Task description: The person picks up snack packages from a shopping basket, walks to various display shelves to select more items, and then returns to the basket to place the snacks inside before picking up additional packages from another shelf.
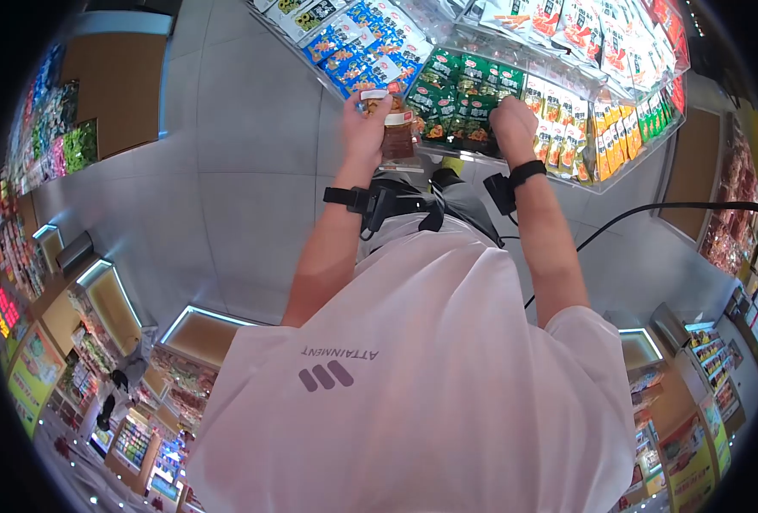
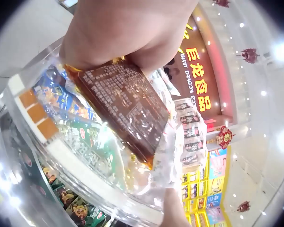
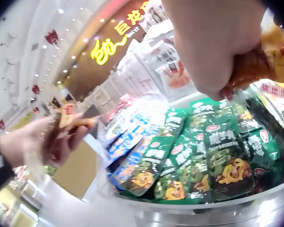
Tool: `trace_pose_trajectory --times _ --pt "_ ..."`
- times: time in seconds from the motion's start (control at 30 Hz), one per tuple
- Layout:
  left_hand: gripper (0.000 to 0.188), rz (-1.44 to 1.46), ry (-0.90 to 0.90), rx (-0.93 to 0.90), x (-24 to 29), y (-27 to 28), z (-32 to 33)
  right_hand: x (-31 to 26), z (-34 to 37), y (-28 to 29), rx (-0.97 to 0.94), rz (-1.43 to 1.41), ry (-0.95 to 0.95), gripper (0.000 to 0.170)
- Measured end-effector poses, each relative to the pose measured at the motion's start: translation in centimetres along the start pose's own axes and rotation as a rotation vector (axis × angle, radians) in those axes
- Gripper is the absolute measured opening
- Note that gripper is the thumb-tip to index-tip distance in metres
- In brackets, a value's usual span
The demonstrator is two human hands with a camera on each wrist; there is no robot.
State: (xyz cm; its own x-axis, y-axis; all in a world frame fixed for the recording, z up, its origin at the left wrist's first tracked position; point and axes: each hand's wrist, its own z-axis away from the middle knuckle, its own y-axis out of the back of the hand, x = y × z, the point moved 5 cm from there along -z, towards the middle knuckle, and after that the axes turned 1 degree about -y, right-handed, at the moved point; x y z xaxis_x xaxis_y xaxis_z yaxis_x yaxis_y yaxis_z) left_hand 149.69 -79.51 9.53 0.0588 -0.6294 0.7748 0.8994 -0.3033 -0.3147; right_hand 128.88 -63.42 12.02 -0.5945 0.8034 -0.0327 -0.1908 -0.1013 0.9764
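Observation:
The left hand (image 1: 364, 137) (image 2: 128, 30) (image 3: 26, 144) grips brown snack packets (image 1: 399, 137) (image 2: 125, 104) (image 3: 52, 135) at the left front corner of a clear display bin. One packet's printed back faces the left wrist camera. Over the bin of green packets (image 1: 456, 94) (image 3: 199, 156), the right hand (image 1: 516, 128) (image 2: 174, 210) (image 3: 215, 47) has its fingers curled. In the right wrist view it grips an orange-brown packet (image 3: 253, 68), partly hidden by the hand, just above the green ones. That packet cannot be made out in the head view.
Blue packets (image 1: 370, 47) (image 3: 128, 146) fill the compartment left of the green ones; white and yellow packets (image 1: 558, 120) lie to the right. A clear bin rim (image 1: 468, 156) (image 3: 217, 208) runs along the front. A black cable (image 1: 652, 207) extends right from the person. Grey floor (image 1: 250, 154) lies left.

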Motion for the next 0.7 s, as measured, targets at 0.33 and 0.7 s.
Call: trace_pose_trajectory --times 0.33,0.7 --pt "0.043 -0.082 -0.082 -0.077 2.6 -3.6 -0.3 -1.2 3.9 3.5 -0.277 -1.289 -0.282 0.055" --pt "0.026 -0.11 -0.032 -0.655 -10.7 -29.3 19.2 18.1 25.4 6.7 0.535 -1.244 -0.576 0.029"
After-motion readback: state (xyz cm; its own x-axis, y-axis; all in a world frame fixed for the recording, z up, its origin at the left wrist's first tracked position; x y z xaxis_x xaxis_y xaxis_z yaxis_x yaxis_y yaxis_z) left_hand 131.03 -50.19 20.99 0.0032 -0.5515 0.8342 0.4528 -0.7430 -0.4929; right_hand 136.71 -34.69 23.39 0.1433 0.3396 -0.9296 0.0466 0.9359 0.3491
